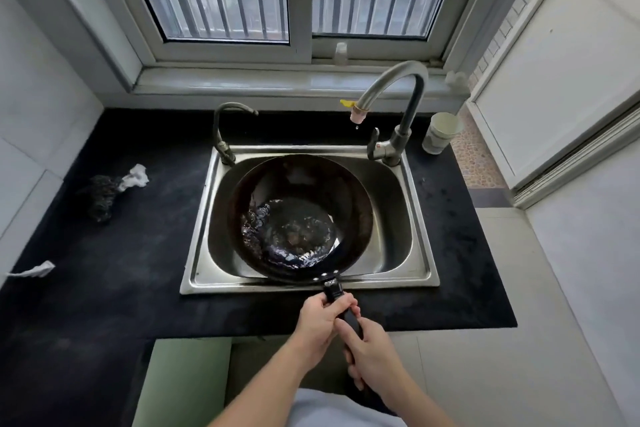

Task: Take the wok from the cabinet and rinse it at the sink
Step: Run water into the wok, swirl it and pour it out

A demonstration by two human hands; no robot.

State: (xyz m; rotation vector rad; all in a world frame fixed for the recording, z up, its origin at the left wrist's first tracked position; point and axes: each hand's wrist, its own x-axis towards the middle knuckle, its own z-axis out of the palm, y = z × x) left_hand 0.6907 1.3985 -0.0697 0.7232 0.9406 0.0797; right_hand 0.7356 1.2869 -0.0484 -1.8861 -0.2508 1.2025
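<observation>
A dark round wok (299, 191) rests inside the steel sink (420, 246), with rippling water pooled in its bottom. Its black handle (334, 289) sticks out over the sink's front rim toward me. My left hand (320, 326) grips the handle close to the wok. My right hand (372, 354) grips it just behind, nearer my body. The tall curved faucet (391, 87) stands at the sink's back right; a single drop hangs below its spout and no stream runs.
A smaller faucet (225, 128) stands at the sink's back left. On the black counter (121, 253) lie a dark scrubber with white rag (110, 191) and a paper scrap (34, 270) at left. A white cup (441, 132) sits at back right.
</observation>
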